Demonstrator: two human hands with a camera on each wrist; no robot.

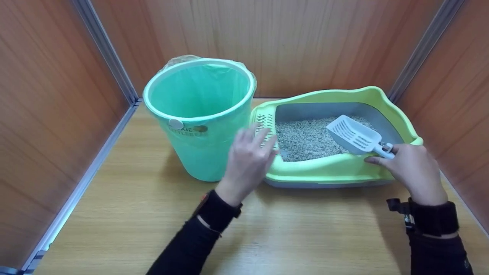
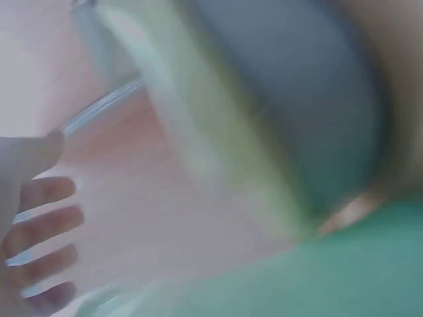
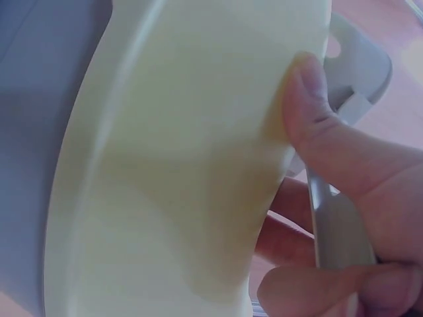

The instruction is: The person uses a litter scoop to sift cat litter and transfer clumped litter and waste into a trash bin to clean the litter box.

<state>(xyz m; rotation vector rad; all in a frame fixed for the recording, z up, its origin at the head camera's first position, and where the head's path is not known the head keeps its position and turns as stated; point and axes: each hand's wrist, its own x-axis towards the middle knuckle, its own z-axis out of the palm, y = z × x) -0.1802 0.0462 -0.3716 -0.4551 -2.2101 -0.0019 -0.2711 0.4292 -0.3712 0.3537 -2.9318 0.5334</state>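
Observation:
A pale litter scoop (image 1: 354, 134) with a slotted blade lies tilted over the front right rim of the litter box (image 1: 324, 168). My right hand (image 1: 414, 168) holds the scoop by its handle, the thumb against the outside of the green rim. The right wrist view shows curled fingers (image 3: 310, 290) around part of the pale handle (image 3: 340, 231). Grey granular litter (image 1: 305, 139) fills the box's bottom. My left hand (image 1: 250, 158) hovers with spread fingers in front of the box's perforated left end, near the teal bin, holding nothing. Motion blurs the left wrist view.
A teal bin (image 1: 200, 149), lined with a thin clear bag, stands left of the litter box. Both sit on a wooden table (image 1: 145, 214). Wood-grain panels (image 1: 305, 46) with metal-coloured corner strips enclose the back and sides.

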